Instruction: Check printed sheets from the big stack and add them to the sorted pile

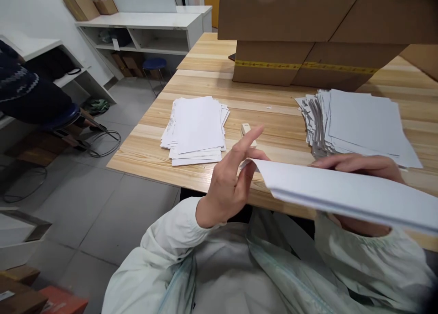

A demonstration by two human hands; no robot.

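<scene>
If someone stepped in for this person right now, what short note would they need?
Left hand: pinches the near corner of the held white paper sheets, forefinger raised.
Right hand: grips the same sheets from behind.
On the pale wooden table: a squared white paper pile at left, a fanned, looser white paper stack at right, a small beige block between them, brown cardboard boxes behind.
Done and left: cannot tell from the piles alone.

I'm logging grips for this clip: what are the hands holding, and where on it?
A folded white sheet of paper: the left hand pinches its left corner, and the right hand grips it further along, fingers over the far edge.
</scene>
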